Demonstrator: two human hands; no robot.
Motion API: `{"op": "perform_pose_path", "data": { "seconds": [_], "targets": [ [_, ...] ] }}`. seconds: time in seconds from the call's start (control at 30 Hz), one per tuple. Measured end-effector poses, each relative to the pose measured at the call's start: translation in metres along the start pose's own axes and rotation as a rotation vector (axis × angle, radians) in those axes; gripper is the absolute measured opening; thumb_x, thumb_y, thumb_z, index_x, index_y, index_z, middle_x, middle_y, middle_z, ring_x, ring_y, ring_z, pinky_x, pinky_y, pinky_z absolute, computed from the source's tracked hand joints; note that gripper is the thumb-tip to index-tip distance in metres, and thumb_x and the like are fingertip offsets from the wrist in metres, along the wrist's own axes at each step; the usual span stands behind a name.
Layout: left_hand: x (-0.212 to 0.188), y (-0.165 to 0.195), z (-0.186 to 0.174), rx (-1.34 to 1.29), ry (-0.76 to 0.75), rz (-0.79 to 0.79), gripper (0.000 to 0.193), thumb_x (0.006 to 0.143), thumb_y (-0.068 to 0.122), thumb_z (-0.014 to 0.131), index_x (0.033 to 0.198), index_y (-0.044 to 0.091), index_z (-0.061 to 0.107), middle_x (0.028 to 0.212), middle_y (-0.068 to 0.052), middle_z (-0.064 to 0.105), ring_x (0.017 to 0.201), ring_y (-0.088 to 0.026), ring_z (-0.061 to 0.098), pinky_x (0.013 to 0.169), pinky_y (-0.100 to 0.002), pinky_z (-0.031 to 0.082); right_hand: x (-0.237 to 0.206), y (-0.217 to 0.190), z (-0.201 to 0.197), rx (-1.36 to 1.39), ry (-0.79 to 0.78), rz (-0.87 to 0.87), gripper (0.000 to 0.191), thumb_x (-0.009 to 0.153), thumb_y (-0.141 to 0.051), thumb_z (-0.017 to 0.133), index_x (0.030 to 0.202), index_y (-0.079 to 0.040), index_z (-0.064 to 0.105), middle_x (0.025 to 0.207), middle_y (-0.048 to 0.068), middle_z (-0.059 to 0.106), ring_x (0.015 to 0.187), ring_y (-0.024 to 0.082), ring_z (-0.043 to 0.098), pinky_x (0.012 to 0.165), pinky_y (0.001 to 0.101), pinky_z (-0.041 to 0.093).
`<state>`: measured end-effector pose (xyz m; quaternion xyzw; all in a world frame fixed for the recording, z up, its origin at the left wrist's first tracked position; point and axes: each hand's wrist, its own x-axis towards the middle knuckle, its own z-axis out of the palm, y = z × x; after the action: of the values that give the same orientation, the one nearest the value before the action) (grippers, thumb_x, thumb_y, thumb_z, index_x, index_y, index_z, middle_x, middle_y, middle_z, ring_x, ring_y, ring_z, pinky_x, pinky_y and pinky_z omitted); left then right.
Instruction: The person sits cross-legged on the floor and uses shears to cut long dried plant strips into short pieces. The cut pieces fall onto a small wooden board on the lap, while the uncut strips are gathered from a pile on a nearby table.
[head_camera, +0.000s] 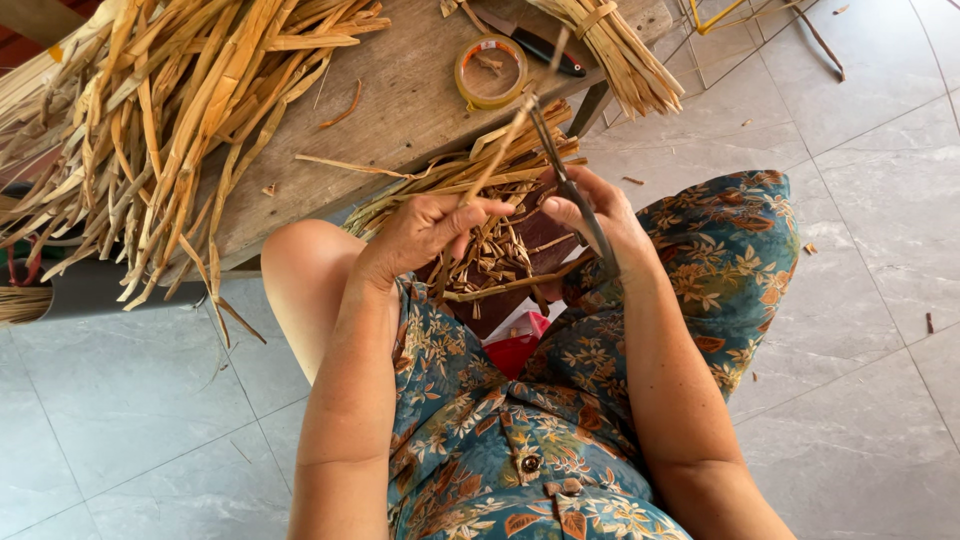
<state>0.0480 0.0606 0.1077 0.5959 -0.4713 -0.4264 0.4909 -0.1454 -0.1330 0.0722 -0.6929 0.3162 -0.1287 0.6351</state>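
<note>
A dried leaf strip (497, 150) rises from the left hand (425, 232), whose fingers are pinched closed around its lower end, above the person's lap. The right hand (595, 220), just beside the left, is wrapped closed around the handles of dark scissors (560, 165), whose blades point up along the strip toward the wooden table (400, 90). On the table, beyond the strip's tip, lie a roll of tape (491, 72) and a knife (530, 42). A large heap of dried leaves (150, 120) covers the table's far left side.
</note>
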Motion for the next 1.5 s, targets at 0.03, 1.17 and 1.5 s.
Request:
{"op": "perform_pose_path", "data": {
  "seconds": [0.03, 1.17, 1.5],
  "targets": [
    [0.0, 0.0, 0.002, 0.025, -0.024, -0.015, 0.041, 0.105, 0.046, 0.054, 0.124, 0.018, 0.077, 0.065, 0.008, 0.06, 0.056, -0.002, 0.052, 0.056, -0.021, 0.045, 0.001, 0.001, 0.0, 0.061, -0.01, -0.003, 0.068, 0.073, -0.056, 0.084, 0.122, -0.01, 0.071, 0.084, -0.003, 0.068, 0.079, 0.009, 0.067, 0.068, 0.0222, 0.051],
    [0.025, -0.164, 0.094, 1.105, -0.088, -0.39, 0.004, 0.095, 0.01, 0.066, 0.099, 0.01, 0.065, 0.097, -0.011, 0.07, 0.095, -0.025, 0.067, 0.087, -0.046, 0.054, 0.002, -0.006, -0.008, 0.535, 0.281, -0.158, 0.035, 0.098, -0.033, 0.078, 0.116, -0.005, 0.066, 0.068, -0.002, 0.057, 0.055, 0.007, 0.053, 0.048, 0.0212, 0.044],
    [-0.021, 0.023, 0.008, 0.434, 0.312, -0.262, 0.014, 0.096, 0.025, 0.071, 0.106, 0.015, 0.071, 0.077, 0.0, 0.072, 0.065, -0.011, 0.062, 0.058, -0.03, 0.049, -0.007, -0.012, -0.02, 0.626, 0.316, -0.212, 0.037, 0.098, -0.028, 0.079, 0.12, -0.002, 0.064, 0.079, -0.004, 0.054, 0.066, 0.007, 0.058, 0.049, 0.0208, 0.045]
  ]
}}
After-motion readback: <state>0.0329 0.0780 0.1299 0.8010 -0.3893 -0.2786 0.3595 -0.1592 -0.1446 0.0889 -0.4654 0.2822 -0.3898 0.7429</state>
